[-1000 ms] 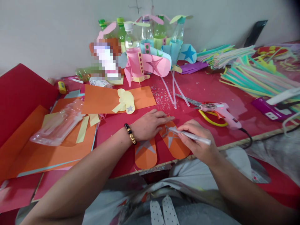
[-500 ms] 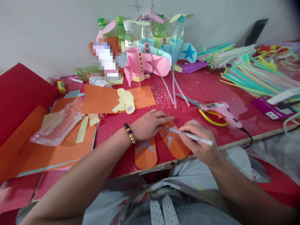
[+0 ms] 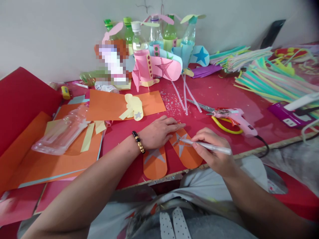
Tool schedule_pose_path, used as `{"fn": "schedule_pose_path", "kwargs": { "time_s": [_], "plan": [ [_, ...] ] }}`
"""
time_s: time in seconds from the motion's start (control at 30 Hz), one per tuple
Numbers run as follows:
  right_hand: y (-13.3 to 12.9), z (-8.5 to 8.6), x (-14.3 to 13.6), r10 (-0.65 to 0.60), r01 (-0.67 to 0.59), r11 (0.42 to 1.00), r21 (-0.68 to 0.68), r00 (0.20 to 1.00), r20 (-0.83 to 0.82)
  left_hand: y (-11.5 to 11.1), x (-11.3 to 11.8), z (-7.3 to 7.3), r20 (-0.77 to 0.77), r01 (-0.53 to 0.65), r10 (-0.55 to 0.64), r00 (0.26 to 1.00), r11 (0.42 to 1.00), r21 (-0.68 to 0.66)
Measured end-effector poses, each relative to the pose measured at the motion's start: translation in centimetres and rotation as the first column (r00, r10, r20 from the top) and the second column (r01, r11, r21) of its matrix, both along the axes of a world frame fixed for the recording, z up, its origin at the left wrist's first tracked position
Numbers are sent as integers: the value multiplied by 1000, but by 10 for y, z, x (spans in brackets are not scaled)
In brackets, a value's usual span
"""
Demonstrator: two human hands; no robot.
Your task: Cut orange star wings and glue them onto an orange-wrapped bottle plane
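In my right hand (image 3: 211, 149) is a white marker pen (image 3: 214, 147), its tip on the silver star drawn on an orange paper piece (image 3: 188, 157) with a rounded end. My left hand (image 3: 160, 131) lies flat, fingers stretched out over the top of that piece. Partly under my left wrist is a second orange paper piece (image 3: 156, 169), also bearing a silver star. Beyond my hands, an orange sheet (image 3: 104, 106) carries small pale yellow cutouts (image 3: 134, 104), one marked with a grey star.
A pink glue gun (image 3: 241, 121) and yellow-handled scissors (image 3: 228, 129) lie to the right. Decorated bottles with paper wings, including a pink one (image 3: 142, 63), stand at the back. A clear flattened bottle (image 3: 62, 132) rests on paper at left; coloured strips (image 3: 271, 79) lie far right.
The marker and my right hand have shifted slightly to the right, and more of the star shows. My left hand has stayed in place.
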State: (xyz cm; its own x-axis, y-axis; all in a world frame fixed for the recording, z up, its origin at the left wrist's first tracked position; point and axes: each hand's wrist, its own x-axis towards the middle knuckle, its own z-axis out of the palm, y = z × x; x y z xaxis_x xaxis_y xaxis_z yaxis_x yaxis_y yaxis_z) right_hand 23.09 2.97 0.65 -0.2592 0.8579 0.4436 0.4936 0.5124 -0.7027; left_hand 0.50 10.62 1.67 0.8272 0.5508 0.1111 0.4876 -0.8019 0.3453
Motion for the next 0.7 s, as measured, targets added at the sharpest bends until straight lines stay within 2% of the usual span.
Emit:
{"fn": "schedule_pose_path", "kwargs": {
  "time_s": [0.7],
  "plan": [
    [-2,1,1,-20,20,1000,13,1000,-19,0,0,-1,8,3,-3,1000,1000,-4]
  ]
}}
